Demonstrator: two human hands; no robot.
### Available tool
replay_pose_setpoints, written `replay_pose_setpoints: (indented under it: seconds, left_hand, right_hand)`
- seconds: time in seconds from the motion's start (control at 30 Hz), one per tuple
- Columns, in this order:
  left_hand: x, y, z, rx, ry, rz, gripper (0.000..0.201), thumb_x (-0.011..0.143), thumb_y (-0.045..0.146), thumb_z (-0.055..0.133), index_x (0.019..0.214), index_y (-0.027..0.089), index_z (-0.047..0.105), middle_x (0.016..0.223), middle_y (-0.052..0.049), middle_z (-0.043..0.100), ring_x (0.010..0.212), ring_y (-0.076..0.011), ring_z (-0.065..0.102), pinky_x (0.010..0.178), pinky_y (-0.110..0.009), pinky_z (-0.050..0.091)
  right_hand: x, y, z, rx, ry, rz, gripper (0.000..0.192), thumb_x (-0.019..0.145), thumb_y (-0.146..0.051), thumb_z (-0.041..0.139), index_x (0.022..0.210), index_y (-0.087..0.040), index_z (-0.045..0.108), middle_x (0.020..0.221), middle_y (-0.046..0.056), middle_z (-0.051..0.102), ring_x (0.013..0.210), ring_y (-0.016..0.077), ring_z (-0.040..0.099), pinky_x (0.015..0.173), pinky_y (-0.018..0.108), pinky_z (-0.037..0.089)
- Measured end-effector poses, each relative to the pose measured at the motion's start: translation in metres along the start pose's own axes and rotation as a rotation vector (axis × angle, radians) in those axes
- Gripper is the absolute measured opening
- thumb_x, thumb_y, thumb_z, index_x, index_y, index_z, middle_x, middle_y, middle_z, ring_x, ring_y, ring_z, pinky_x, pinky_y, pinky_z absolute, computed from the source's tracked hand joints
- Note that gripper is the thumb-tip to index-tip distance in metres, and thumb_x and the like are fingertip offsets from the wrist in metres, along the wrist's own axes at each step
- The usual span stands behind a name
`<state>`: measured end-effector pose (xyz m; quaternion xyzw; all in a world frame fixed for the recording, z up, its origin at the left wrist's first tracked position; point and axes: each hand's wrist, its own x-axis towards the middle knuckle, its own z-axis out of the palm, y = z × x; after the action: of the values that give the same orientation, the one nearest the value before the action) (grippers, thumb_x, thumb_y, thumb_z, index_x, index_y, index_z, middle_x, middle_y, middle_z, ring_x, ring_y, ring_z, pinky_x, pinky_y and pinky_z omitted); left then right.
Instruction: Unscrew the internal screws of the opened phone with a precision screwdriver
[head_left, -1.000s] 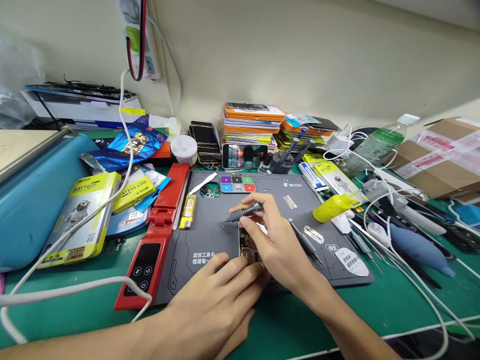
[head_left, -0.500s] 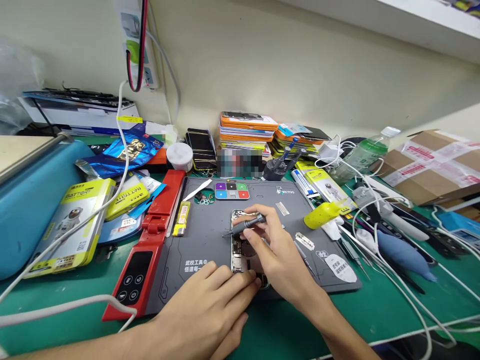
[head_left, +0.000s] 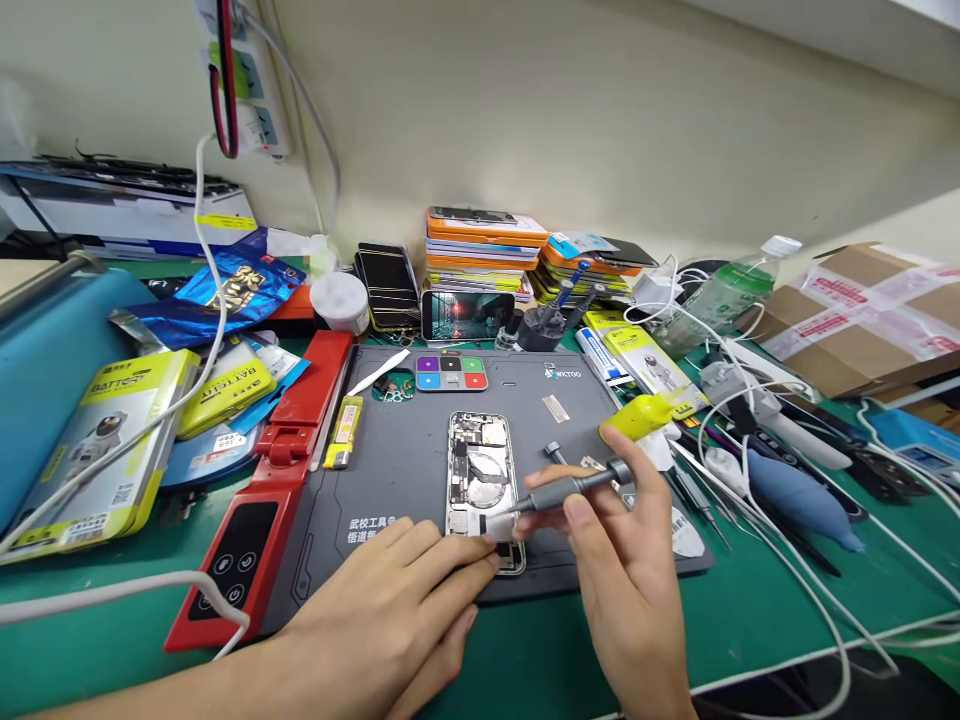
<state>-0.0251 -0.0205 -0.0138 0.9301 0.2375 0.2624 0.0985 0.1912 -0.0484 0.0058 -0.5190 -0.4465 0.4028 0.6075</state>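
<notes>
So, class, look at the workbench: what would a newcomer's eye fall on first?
Probably the opened smartphone, its insides bare on the dark grey mat, with the left hand at its near end and the right hand holding a grey screwdriver toward its right edge. Next might come the bright yellow squeeze bottle near the mat's right side and the red hinged device along its left.

Near end of the opened phone (head_left: 480, 470) partly covered by the left hand (head_left: 401, 590), tip of the screwdriver (head_left: 559, 493) blurred, second driver (head_left: 553, 452) mostly hidden behind the right hand (head_left: 630, 545), power strip (head_left: 259, 85) far left cut off
</notes>
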Motion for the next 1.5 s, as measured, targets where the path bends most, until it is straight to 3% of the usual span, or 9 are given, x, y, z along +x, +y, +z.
replay_pose_setpoints:
  seconds: [0.1, 0.33, 0.6, 0.9, 1.27, 1.5]
  left_hand:
    - [-0.001, -0.003, 0.002, -0.020, -0.006, -0.036, 0.030, 0.113, 0.019, 0.052, 0.139, 0.020, 0.067, 0.132, -0.001, 0.078, 0.093, -0.0211, 0.064, 0.079, -0.037, 0.050]
    - [0.001, -0.006, -0.005, -0.091, -0.032, -0.102, 0.027, 0.119, 0.035, 0.050, 0.138, 0.030, 0.069, 0.136, 0.010, 0.077, 0.093, -0.0193, 0.059, 0.080, -0.036, 0.039]
    - [-0.002, -0.003, -0.007, -0.088, -0.026, -0.132, 0.027, 0.117, 0.038, 0.056, 0.140, 0.030, 0.068, 0.141, 0.011, 0.076, 0.094, -0.0194, 0.055, 0.084, -0.038, 0.034]
    - [-0.001, -0.004, -0.001, -0.074, 0.033, -0.118, 0.030, 0.121, 0.034, 0.046, 0.132, 0.029, 0.073, 0.139, 0.011, 0.078, 0.089, -0.0208, 0.052, 0.078, -0.040, 0.031]
    - [-0.001, -0.003, -0.005, -0.085, -0.009, -0.129, 0.025, 0.118, 0.034, 0.054, 0.133, 0.029, 0.074, 0.142, 0.012, 0.076, 0.090, -0.0207, 0.052, 0.080, -0.040, 0.031]
    - [0.000, -0.004, -0.006, -0.069, -0.010, -0.114, 0.024, 0.117, 0.025, 0.054, 0.132, 0.027, 0.073, 0.141, 0.010, 0.077, 0.087, -0.0209, 0.050, 0.078, -0.040, 0.030]
  right_hand:
    - [-0.011, 0.006, -0.004, 0.061, 0.030, 0.032, 0.049, 0.110, -0.041, 0.058, 0.155, -0.041, 0.039, 0.117, 0.007, 0.077, 0.079, 0.0210, 0.079, 0.068, 0.037, 0.069]
    - [-0.024, 0.005, -0.006, 0.118, 0.001, 0.117, 0.048, 0.110, -0.040, 0.059, 0.155, -0.038, 0.043, 0.112, 0.005, 0.076, 0.076, 0.0154, 0.075, 0.067, 0.030, 0.066]
    - [-0.025, 0.006, 0.000, 0.080, -0.046, 0.101, 0.046, 0.111, -0.037, 0.057, 0.156, -0.036, 0.046, 0.108, 0.005, 0.076, 0.076, 0.0158, 0.074, 0.070, 0.031, 0.069]
    - [-0.026, 0.011, -0.002, 0.039, -0.099, 0.082, 0.046, 0.113, -0.034, 0.054, 0.158, -0.040, 0.045, 0.113, 0.003, 0.076, 0.083, 0.0134, 0.075, 0.077, 0.027, 0.070]
    - [-0.027, 0.013, -0.003, 0.020, -0.112, 0.086, 0.048, 0.113, -0.034, 0.054, 0.159, -0.041, 0.044, 0.120, 0.005, 0.076, 0.095, 0.0166, 0.077, 0.082, 0.030, 0.071]
    - [-0.026, 0.013, -0.002, 0.023, -0.117, 0.081, 0.047, 0.113, -0.033, 0.054, 0.158, -0.041, 0.045, 0.119, 0.005, 0.076, 0.086, 0.0163, 0.078, 0.081, 0.034, 0.072]
